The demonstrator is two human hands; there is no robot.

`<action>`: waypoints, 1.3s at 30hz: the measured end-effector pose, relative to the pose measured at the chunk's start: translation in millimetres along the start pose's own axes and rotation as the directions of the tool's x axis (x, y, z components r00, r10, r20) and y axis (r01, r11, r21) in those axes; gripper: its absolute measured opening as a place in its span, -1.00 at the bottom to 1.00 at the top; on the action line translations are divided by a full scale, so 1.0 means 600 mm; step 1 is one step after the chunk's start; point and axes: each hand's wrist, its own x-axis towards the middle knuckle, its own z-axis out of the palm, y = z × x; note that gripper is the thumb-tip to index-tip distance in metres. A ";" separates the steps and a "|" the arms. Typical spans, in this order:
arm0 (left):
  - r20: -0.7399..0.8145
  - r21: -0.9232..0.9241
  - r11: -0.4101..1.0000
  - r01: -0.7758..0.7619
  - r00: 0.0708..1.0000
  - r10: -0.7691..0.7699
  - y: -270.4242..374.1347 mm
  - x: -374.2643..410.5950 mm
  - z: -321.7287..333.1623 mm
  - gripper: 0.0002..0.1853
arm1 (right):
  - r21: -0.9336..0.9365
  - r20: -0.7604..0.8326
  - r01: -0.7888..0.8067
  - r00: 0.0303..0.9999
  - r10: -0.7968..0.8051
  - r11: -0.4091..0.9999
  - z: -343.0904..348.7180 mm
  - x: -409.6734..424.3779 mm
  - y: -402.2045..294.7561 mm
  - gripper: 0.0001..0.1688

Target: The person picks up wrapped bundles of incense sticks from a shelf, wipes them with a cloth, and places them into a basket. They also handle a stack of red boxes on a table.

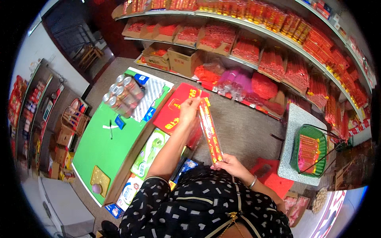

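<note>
A long, slim red packet (210, 131) in clear wrap, bearing gold writing, slants across the space before me. My left hand (190, 111) grips its upper end by the yellow-trimmed edge. At the lower end, close to my waist, the fingers of my right hand (230, 165) pinch the wrap. Just behind my left hand is a flat red box (169, 107) with gold print, its right side partly covered by that hand. What exactly the packet contains cannot be told through the glossy wrap.
A green-topped counter (98, 148) at left bears shrink-wrapped cans (123, 95), a pen (111, 129) and a gold tray (99, 178). Shelves (247, 20) of red packets curve across the back. At right, a green basket (323, 148) of similar packets stands on a speckled tabletop (285, 166).
</note>
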 end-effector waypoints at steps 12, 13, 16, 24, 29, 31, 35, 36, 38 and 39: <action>0.294 -0.144 0.988 0.048 0.956 -0.003 -0.103 0.032 0.161 -0.46 | 0.026 -0.223 0.054 0.974 -0.047 0.998 -0.130 -0.024 -0.036 -0.81; 0.287 -0.139 0.989 0.048 0.958 -0.007 -0.108 0.035 0.183 -0.44 | 0.045 -0.226 0.063 0.973 -0.052 0.997 -0.150 -0.026 -0.041 -0.81; 0.348 -0.052 0.995 0.088 0.935 -0.064 -0.135 0.049 0.237 -0.49 | 0.070 -0.230 0.104 0.969 -0.085 0.992 -0.215 -0.035 -0.051 -0.81; 0.495 0.364 0.927 0.094 0.824 -0.277 -0.214 0.009 0.340 -0.62 | 0.093 -0.324 0.144 0.940 -0.107 0.985 -0.371 -0.057 -0.075 -0.76; 0.529 0.345 0.884 0.316 0.712 -0.461 -0.270 -0.021 0.354 -0.74 | 0.074 -0.282 0.078 0.958 -0.054 0.994 -0.441 -0.066 -0.074 -0.75; 0.492 0.251 0.894 0.372 0.746 -0.448 -0.277 -0.018 0.371 -0.76 | 0.060 -0.273 0.048 0.962 -0.029 0.997 -0.460 -0.063 -0.076 -0.75; 0.472 0.194 0.903 0.384 0.770 -0.429 -0.277 0.013 0.393 -0.80 | 0.038 -0.244 0.077 0.968 -0.065 0.996 -0.491 -0.039 -0.076 -0.73; 0.479 0.200 0.908 0.367 0.772 -0.418 -0.280 0.027 0.393 -0.80 | 0.013 -0.242 0.089 0.967 -0.083 0.996 -0.499 -0.029 -0.078 -0.72; 0.470 0.163 0.928 0.336 0.800 -0.373 -0.284 0.057 0.397 -0.82 | -0.037 -0.241 0.110 0.964 -0.116 0.993 -0.514 -0.010 -0.084 -0.70; 0.467 0.146 0.936 0.320 0.812 -0.350 -0.284 0.074 0.399 -0.83 | -0.037 -0.246 0.089 0.965 -0.095 0.995 -0.521 -0.003 -0.088 -0.70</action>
